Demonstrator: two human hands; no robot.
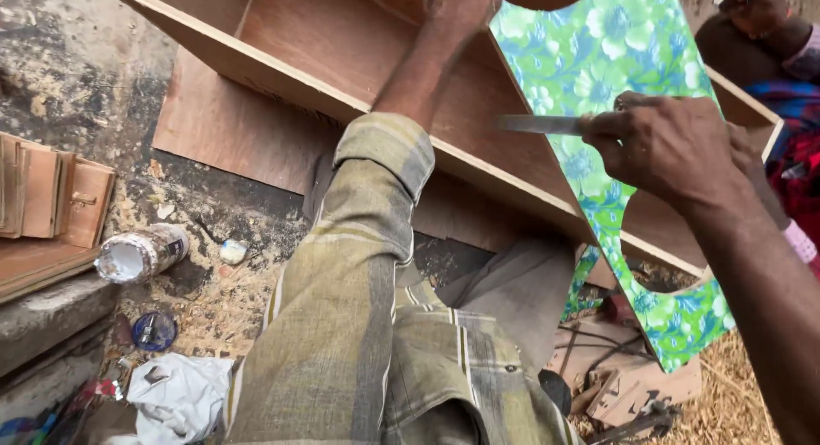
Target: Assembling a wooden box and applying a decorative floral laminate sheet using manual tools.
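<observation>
Rough, stained ground strewn with sawdust fills the view from my head camera, and across it lies a long open plywood cabinet (342, 61), its bare brown panels running from upper left to lower right. My left hand (457, 5) sits at the top edge of the picture, pressed down inside the cabinet against the wood; the fingers run out of sight there, so I cannot tell whether they are spread or curled. The left forearm comes out of a rolled plaid sleeve (359, 266) that takes up the middle of the view. My right hand (670, 146) is closed tight around the handle end of a flat metal blade (538, 124), fingers folded together over it, and the blade points left, lying across a green and blue flowered panel (598, 78). That panel has a curved cut-out outline and leans over the cabinet's near edge, its lower end (683, 321) reaching down toward the wood scraps on the ground. At upper right another person's arm (769, 26) shows beside red and blue cloth (not mine). To the left, well apart from my hands, a white-smeared jar (141, 253) lies on its side, with a small blue lid (155, 330) and a crumpled white rag (179, 394) nearby, and stacked wooden pieces (51, 197) sit at the far left edge.
</observation>
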